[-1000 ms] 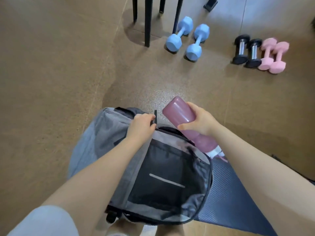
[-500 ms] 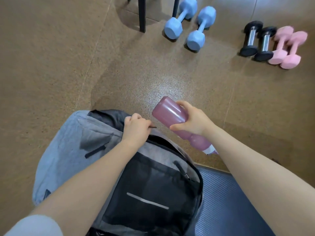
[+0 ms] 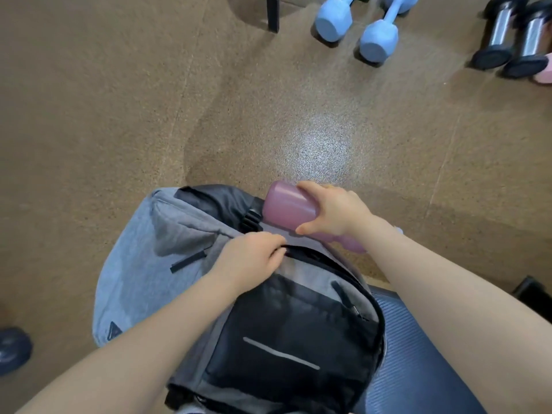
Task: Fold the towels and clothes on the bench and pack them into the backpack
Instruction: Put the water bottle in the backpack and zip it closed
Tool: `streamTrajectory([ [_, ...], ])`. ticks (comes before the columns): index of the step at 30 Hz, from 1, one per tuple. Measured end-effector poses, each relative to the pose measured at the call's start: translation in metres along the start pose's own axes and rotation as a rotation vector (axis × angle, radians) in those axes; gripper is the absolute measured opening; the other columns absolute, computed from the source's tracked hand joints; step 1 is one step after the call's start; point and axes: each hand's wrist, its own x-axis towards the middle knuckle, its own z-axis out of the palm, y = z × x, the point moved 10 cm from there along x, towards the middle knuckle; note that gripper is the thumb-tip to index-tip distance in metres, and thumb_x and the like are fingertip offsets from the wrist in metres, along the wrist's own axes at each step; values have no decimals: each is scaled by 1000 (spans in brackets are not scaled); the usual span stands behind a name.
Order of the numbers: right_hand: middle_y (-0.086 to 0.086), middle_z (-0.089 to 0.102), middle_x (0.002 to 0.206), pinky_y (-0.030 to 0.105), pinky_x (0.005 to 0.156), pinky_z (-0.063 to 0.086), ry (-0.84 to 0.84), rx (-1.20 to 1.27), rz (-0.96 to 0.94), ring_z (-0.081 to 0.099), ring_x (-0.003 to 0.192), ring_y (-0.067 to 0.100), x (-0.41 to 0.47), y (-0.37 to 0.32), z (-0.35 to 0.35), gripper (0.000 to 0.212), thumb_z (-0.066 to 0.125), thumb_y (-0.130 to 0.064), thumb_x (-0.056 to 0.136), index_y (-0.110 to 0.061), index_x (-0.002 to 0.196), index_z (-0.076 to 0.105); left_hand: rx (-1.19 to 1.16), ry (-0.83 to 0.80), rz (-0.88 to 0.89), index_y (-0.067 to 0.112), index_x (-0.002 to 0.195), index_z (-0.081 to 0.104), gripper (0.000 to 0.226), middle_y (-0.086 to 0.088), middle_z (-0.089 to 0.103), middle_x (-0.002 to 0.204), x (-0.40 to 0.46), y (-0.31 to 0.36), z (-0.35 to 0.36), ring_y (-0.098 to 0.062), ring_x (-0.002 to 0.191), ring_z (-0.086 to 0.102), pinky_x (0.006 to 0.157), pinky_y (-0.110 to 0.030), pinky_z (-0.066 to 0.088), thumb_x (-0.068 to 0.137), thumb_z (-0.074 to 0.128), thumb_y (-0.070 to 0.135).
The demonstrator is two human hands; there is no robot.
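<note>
The backpack point(image 3: 227, 294) stands on the floor point(image 3: 119, 115) with its near edge against the person. Its grey front panel faces left and its dark back panel faces up toward the viewer. A dark blue ribbed mat point(image 3: 418, 354) lies just to its right.

The left hand point(image 3: 251, 261) has its fingers curled over the upper rim of the backpack, pinching the fabric at the zipper line. Judged purpose: to hold the opening steady and spread while an item goes in.

The right hand point(image 3: 331, 209) is wrapped around a pink bottle point(image 3: 289, 209), which lies tilted with its flat base pointing left and far, just beyond the top of the backpack. The bottle touches or nearly touches the black strap buckle point(image 3: 252, 219); contact cannot be confirmed.

No towels or clothes are in view. Whether any are already packed cannot be determined, since the interior is hidden.

Blue dumbbells point(image 3: 355, 22) and black dumbbells point(image 3: 507, 40) rest on the floor at the far side.
</note>
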Motion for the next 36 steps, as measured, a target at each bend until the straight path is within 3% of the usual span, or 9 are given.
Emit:
streamTrajectory([
  [2, 7, 55, 127, 41, 96, 36, -5, 5, 5, 50, 117, 28, 4, 0, 4, 92, 70, -59, 64, -34, 141, 27, 52, 235, -7, 12, 97, 64, 38, -7, 66, 90, 8, -16, -39, -29, 87, 58, 72, -39, 48, 88, 33, 31],
  [3, 6, 55, 127, 41, 95, 37, -11, 14, 12, 51, 116, 28, 4, 1, 5, 92, 70, -59, 63, -34, 141, 27, 104, 260, -44, 11, 98, 64, 40, -9, 65, 92, 16, -25, -47, -32, 88, 57, 73, -40, 48, 85, 32, 31],
  [5, 5, 55, 127, 41, 94, 37, -20, 11, 28, 51, 116, 27, 2, 7, 7, 91, 70, -58, 63, -34, 139, 28, 203, 104, -175, 9, 109, 59, 34, -12, 58, 106, 33, -43, -37, -33, 100, 53, 81, -40, 43, 88, 42, 30],
  [8, 6, 55, 126, 40, 94, 37, -44, -21, 39, 51, 115, 28, -4, 14, 11, 89, 70, -57, 64, -35, 139, 28, 382, -136, -260, 11, 117, 49, 44, -10, 51, 116, 44, -53, -6, -31, 109, 49, 84, -36, 40, 85, 52, 41],
  [13, 7, 53, 126, 39, 94, 36, -44, -92, 7, 52, 116, 30, -10, 4, 22, 89, 69, -59, 65, -36, 140, 27, 400, -52, -394, 9, 113, 44, 50, -13, 51, 116, 52, -72, 0, -32, 107, 53, 84, -36, 39, 83, 55, 48],
  [17, 7, 52, 126, 39, 96, 34, -30, -108, 7, 50, 116, 30, -11, 0, 30, 90, 68, -60, 65, -37, 141, 26, 475, -71, -419, 9, 110, 42, 37, -14, 57, 115, 60, -73, 6, -32, 107, 55, 83, -35, 41, 83, 58, 27],
  [25, 7, 51, 126, 39, 96, 34, -34, -38, 21, 51, 115, 29, -9, 12, 37, 87, 66, -61, 67, -38, 140, 25, 368, -106, -504, 9, 94, 55, 10, -14, 62, 105, 62, -84, 8, -34, 98, 60, 68, -32, 39, 86, 52, 12],
  [32, 3, 53, 127, 39, 94, 34, 49, 57, 14, 50, 116, 26, -14, 29, 22, 89, 65, -60, 67, -38, 142, 23, 70, -29, -433, 12, 111, 57, 25, -15, 63, 112, 56, -94, -8, -35, 104, 56, 76, -34, 40, 91, 45, 18],
  [36, 2, 52, 128, 37, 92, 35, 61, 33, -71, 51, 114, 26, -19, 10, 10, 90, 65, -61, 66, -39, 142, 23, -15, 55, -422, 12, 108, 59, 21, -13, 66, 104, 42, -84, -32, -32, 101, 56, 73, -33, 36, 93, 44, 15],
])
